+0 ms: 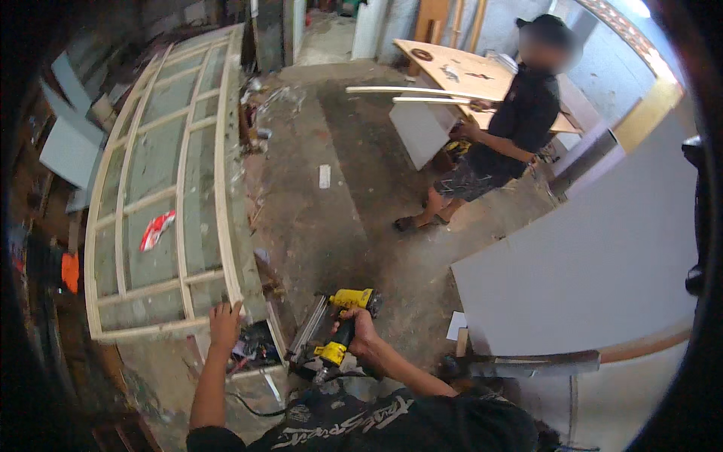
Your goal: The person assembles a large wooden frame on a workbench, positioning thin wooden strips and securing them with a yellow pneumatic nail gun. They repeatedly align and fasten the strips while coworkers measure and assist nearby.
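A long, pale wooden frame [224, 203] with several crosspieces lies on a greenish worktop at the left. My left hand [224, 328] is closed over its near right corner, the fingers on the wood and the thumb at its side. In front of my body, my right hand [364, 331] is wrapped round the black grip of a yellow and black nail gun [351, 298]. The gun's slanted metal magazine [308, 331] points toward the worktop, apart from the frame. At the handle's lower end is an air fitting, and a dark hose [256, 408] runs nearby.
A red and white wrapper [157, 230] lies inside the frame. Dark clutter [254, 348] sits beside the worktop's near end. Across the floor, a person [520, 113] stands by a plywood table [471, 71] with projecting wooden strips [407, 90]. A large grey panel [580, 248] fills the right.
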A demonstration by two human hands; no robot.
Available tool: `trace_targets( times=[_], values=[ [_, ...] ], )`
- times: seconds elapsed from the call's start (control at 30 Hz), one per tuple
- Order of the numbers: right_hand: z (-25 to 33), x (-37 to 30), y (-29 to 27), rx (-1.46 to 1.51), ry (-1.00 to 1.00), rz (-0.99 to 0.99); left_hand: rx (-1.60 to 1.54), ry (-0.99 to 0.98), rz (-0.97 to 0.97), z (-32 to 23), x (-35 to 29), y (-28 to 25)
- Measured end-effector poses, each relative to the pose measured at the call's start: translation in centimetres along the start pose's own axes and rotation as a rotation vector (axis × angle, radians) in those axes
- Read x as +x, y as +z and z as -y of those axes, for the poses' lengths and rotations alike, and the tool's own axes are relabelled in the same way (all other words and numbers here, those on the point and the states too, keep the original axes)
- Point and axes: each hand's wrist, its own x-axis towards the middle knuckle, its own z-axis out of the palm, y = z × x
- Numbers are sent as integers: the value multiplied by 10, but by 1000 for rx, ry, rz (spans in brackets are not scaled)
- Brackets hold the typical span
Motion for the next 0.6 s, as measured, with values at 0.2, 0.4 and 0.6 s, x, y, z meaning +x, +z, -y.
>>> trace_targets(
  times=[0.2,0.4,0.6],
  values=[
    [0,-4,3,89,-40,87,41,5,-64,-11,-6,5],
    [-6,18,5,128,122,182,46,-9,-76,-32,-13,-4],
    [-34,54,22,-5,141,248,-4,4,-112,-29,-12,-4]
  ],
)
